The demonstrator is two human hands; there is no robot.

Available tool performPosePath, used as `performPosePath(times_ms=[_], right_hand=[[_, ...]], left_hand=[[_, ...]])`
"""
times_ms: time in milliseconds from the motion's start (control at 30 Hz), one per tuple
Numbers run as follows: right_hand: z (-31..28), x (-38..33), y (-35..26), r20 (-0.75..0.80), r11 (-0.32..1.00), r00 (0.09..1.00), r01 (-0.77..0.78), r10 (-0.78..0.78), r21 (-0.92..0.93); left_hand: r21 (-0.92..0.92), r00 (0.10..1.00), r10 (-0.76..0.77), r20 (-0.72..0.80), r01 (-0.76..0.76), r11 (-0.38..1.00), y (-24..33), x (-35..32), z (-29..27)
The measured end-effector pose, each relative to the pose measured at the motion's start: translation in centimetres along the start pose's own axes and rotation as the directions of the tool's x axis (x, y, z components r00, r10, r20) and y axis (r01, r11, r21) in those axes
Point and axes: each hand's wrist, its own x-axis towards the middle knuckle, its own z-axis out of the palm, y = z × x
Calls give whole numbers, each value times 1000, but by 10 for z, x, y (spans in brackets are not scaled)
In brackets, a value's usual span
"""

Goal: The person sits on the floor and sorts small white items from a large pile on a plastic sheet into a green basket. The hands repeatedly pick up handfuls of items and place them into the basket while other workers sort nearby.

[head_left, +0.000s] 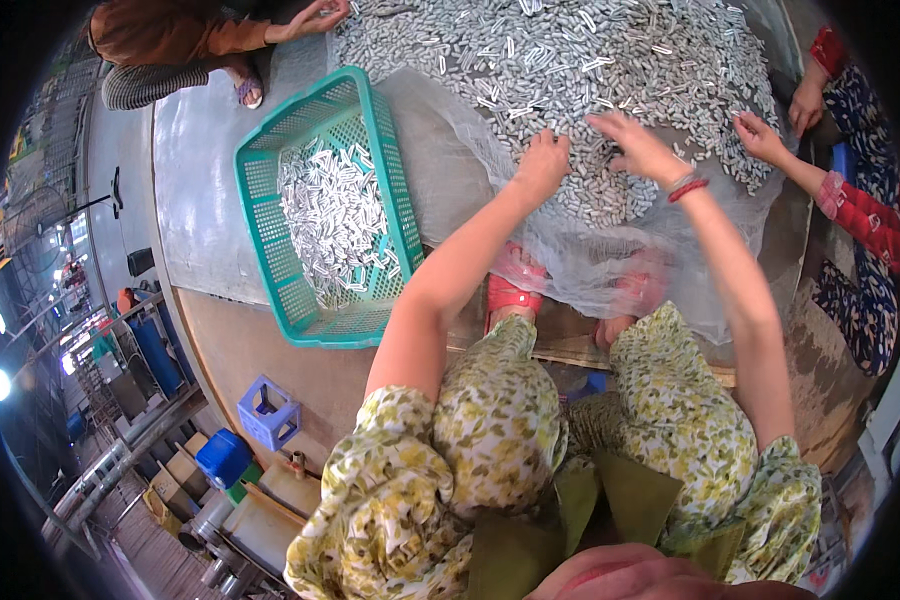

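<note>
I see the heap of small silvery tubes [610, 70], short, shiny and lying every which way, spread on pale mesh netting [490, 150] just right of the teal basket [260, 210]. My left hand [542, 160] rests at the heap's near edge, fingers curled together; whether it grips a tube I cannot tell. My right hand [638, 145], further right of the basket, lies on the tubes with fingers spread (red bracelet at the wrist). The basket holds more tubes. Beyond it, another person's hand [315, 18] touches the heap; two more hands [760, 135] work far right.
</note>
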Motion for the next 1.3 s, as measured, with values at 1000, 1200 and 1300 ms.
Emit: performPosePath(times_ms=[1000,1200,1300], right_hand=[[25,-24,-17,-166,959,974,-188,155,-211],[22,-17,-32,-95,980,982,-173,164,-96],[10,-15,-30,-191,954,938,-267,290,137]], left_hand=[[14,969,-226,98,225,974,1,-42,-26],[-137,975,-195,110,209,968,-13,-39,-27],[-354,953,-268,143,302,885,-17,-25,-52]])
